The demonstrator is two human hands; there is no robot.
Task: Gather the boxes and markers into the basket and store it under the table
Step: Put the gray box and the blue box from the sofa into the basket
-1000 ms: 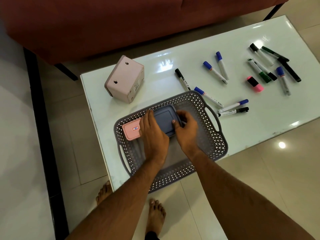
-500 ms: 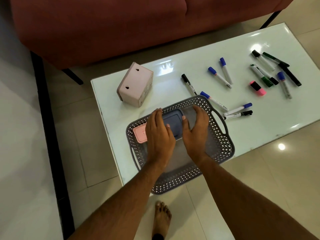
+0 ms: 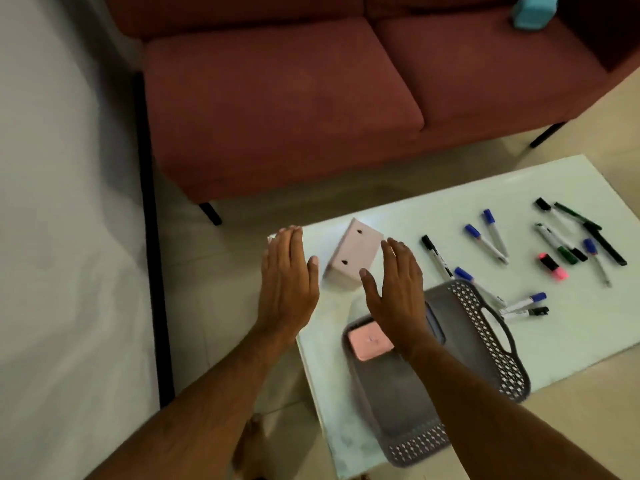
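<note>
A grey perforated plastic basket (image 3: 485,344) with cut-out handles is sitting at the near edge of the white bench (image 3: 433,216). Inside it, one flat pink box (image 3: 370,341) is lying beside one blue-grey box (image 3: 437,327), which the right forearm is mostly hiding. Above the basket's far end the right hand (image 3: 398,289) is hovering with fingers straight and together, holding nothing. The left hand (image 3: 287,271) is hovering by the bench's left corner, fingers likewise flat and empty. Between the two hands one pale pink box (image 3: 349,258) with two small holes is resting on the bench. To the right about twelve markers (image 3: 485,237) are lying scattered, plus one pink highlighter (image 3: 553,266). Beyond, a maroon sofa (image 3: 277,109) is standing.
</note>
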